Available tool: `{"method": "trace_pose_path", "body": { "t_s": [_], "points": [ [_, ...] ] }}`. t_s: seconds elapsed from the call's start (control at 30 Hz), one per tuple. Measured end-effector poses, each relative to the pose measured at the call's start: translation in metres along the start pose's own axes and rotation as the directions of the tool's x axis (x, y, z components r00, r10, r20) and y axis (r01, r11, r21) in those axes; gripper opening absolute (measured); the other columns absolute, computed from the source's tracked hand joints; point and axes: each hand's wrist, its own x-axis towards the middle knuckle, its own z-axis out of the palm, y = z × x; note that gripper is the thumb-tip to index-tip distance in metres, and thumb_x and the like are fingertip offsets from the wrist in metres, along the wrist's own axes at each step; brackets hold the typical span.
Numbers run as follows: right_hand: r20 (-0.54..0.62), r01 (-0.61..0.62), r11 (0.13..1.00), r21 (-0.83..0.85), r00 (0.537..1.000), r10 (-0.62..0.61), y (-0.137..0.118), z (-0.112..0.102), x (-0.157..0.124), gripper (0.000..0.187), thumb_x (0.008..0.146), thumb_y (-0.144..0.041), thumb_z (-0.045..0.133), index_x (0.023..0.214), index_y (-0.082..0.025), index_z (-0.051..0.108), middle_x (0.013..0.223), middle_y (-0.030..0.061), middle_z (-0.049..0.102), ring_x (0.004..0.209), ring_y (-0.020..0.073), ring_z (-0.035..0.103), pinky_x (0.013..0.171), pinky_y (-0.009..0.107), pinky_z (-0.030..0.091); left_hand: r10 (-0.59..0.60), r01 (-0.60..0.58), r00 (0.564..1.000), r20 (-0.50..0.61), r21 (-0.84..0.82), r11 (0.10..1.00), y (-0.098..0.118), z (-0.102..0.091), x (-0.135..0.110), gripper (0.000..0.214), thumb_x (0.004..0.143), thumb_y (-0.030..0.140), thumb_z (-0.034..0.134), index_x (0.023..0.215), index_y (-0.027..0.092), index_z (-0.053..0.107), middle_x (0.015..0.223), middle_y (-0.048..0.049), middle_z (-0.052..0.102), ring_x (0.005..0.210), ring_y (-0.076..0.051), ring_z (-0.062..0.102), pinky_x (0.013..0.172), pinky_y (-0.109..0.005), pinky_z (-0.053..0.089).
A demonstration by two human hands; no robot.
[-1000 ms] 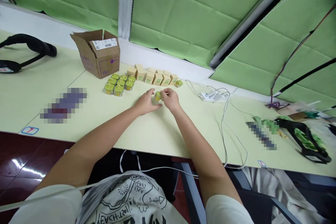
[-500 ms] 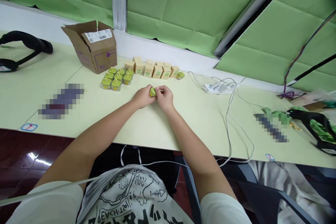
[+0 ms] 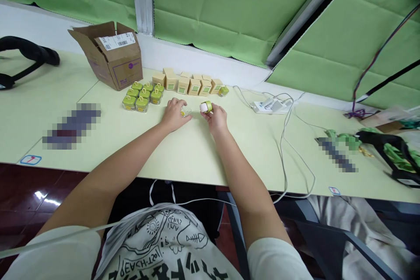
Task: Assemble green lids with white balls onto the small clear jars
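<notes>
My left hand (image 3: 173, 113) rests on the pale table (image 3: 183, 153) with its fingers closed on a small clear jar base (image 3: 185, 112). My right hand (image 3: 215, 117) holds a green lid (image 3: 206, 106) with a white inside, a short way to the right of the jar. Behind my hands stands a group of several green-lidded jars (image 3: 141, 96). A row of several small tan boxes (image 3: 188, 83) runs along the back. One more green jar (image 3: 223, 91) sits at the row's right end.
An open cardboard box (image 3: 110, 59) stands at the back left. A white power strip (image 3: 271, 106) with trailing cables lies to the right. Black and green gear (image 3: 390, 148) lies at the far right, and a black headset (image 3: 22, 54) at the far left.
My hands held one green jar together and have now moved apart. The lid has come off in my right hand, and the jar base stays in my left.
</notes>
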Motion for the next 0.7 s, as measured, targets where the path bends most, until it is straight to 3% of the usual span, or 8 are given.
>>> {"method": "trace_pose_path", "body": {
  "t_s": [0.17, 0.27, 0.37, 0.43, 0.53, 0.6, 0.7],
  "points": [
    [0.024, -0.118, 0.992, 0.053, 0.993, 0.116, 0.001, 0.003, -0.006, 0.009, 0.101, -0.018, 0.059, 0.096, -0.018, 0.066, 0.085, 0.0014, 0.074, 0.069, 0.0132, 0.074, 0.065, 0.023, 0.068, -0.136, 0.132, 0.988, 0.067, 0.058, 0.990, 0.000, -0.002, 0.001, 0.051, 0.095, 0.037, 0.079, 0.140, 0.020, 0.062, 0.143, -0.0189, 0.066, 0.140, -0.042, 0.059, 0.118, -0.062, 0.050],
    [0.046, -0.156, 0.986, 0.060, 0.987, 0.154, 0.001, 0.005, -0.010, 0.013, 0.103, -0.016, 0.056, 0.097, -0.016, 0.068, 0.083, 0.0033, 0.076, 0.071, 0.0142, 0.076, 0.068, 0.024, 0.069, -0.186, 0.176, 0.978, 0.095, 0.102, 0.979, 0.001, -0.004, 0.001, 0.051, 0.100, 0.027, 0.069, 0.149, 0.020, 0.059, 0.151, -0.0196, 0.064, 0.146, -0.043, 0.056, 0.119, -0.065, 0.047],
    [0.068, -0.191, 0.980, 0.050, 0.980, 0.187, 0.000, 0.008, -0.014, 0.017, 0.104, -0.014, 0.053, 0.096, -0.016, 0.068, 0.080, 0.0033, 0.076, 0.071, 0.0146, 0.076, 0.069, 0.024, 0.069, -0.201, 0.194, 0.979, 0.043, 0.115, 0.974, 0.003, -0.007, 0.000, 0.064, 0.097, 0.017, 0.065, 0.159, 0.018, 0.051, 0.169, -0.0230, 0.049, 0.158, -0.044, 0.046, 0.125, -0.066, 0.042],
    [0.083, -0.216, 0.975, 0.041, 0.974, 0.212, 0.000, 0.009, -0.017, 0.019, 0.105, -0.014, 0.052, 0.095, -0.016, 0.068, 0.079, 0.0032, 0.076, 0.072, 0.0146, 0.076, 0.068, 0.024, 0.069, -0.141, 0.143, 0.990, -0.029, 0.080, 0.986, 0.007, -0.010, -0.001, 0.069, 0.095, 0.018, 0.067, 0.162, 0.017, 0.048, 0.175, -0.0240, 0.042, 0.163, -0.044, 0.039, 0.129, -0.066, 0.037],
    [0.109, -0.227, 0.974, 0.027, 0.969, 0.222, 0.001, 0.011, -0.020, 0.020, 0.104, -0.014, 0.051, 0.094, -0.017, 0.069, 0.080, 0.0025, 0.076, 0.071, 0.0138, 0.075, 0.067, 0.022, 0.067, 0.063, -0.062, 0.991, -0.115, 0.005, 0.998, 0.015, -0.014, -0.006, 0.058, 0.101, 0.027, 0.062, 0.157, 0.017, 0.052, 0.168, -0.0214, 0.052, 0.159, -0.039, 0.045, 0.132, -0.059, 0.036],
    [0.149, -0.188, 0.982, 0.032, 0.972, 0.181, 0.003, 0.011, -0.023, 0.019, 0.104, -0.014, 0.054, 0.093, -0.018, 0.069, 0.082, 0.0012, 0.077, 0.070, 0.0126, 0.073, 0.065, 0.021, 0.065, 0.178, -0.184, 0.976, -0.126, -0.037, 0.982, 0.021, -0.013, -0.010, 0.051, 0.105, 0.033, 0.057, 0.153, 0.017, 0.055, 0.159, -0.0197, 0.061, 0.152, -0.036, 0.052, 0.130, -0.055, 0.039],
    [0.243, -0.084, 0.992, 0.089, 0.968, 0.061, 0.005, 0.011, -0.027, 0.013, 0.104, -0.019, 0.061, 0.092, -0.021, 0.067, 0.085, -0.0027, 0.077, 0.073, 0.0107, 0.073, 0.067, 0.019, 0.063, 0.224, -0.236, 0.968, -0.113, -0.104, 0.966, 0.027, -0.008, -0.016, 0.050, 0.107, 0.037, 0.055, 0.152, 0.015, 0.056, 0.152, -0.0206, 0.066, 0.145, -0.034, 0.057, 0.128, -0.054, 0.043]
  ]
}}
